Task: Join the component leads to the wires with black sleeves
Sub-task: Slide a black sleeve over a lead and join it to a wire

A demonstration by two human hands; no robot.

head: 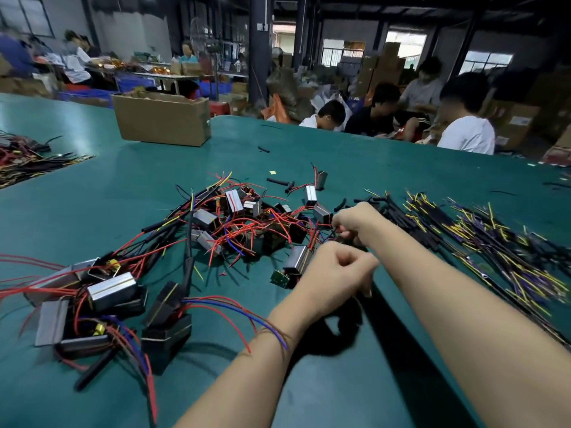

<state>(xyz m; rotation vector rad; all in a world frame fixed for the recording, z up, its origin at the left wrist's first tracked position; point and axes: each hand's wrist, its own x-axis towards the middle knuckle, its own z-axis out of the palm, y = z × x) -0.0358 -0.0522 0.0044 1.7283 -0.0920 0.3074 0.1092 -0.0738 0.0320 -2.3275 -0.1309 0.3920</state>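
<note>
Head view, the only one: two bare forearms reach out over a green table (pixel 108 193). The left hand (pixel 335 273) is curled into a loose fist just beside a small metal-cased component (pixel 297 260) with a green board at its end; its fingers seem to pinch something thin and dark, but I cannot tell what. The right hand (pixel 355 222) sits a little farther out, fingers curled narrow around a fine red lead (pixel 321 234) or wire end; the grip itself is blurred. The hands are held close together, probably so a lead and a wire can be brought tip to tip.

The supply is laid out for easy reach. A tangled heap of components (pixel 234 217) with red leads lies ahead and to the left, a row of sleeved wires (pixel 482 242) with yellow and purple ends fans out on the right, and loose black sleeves (pixel 340 206) are scattered between them. Bigger finished-looking units (pixel 111 288) sit near left. A cardboard box (pixel 162 118) stands farther back, and other people work beyond the table.
</note>
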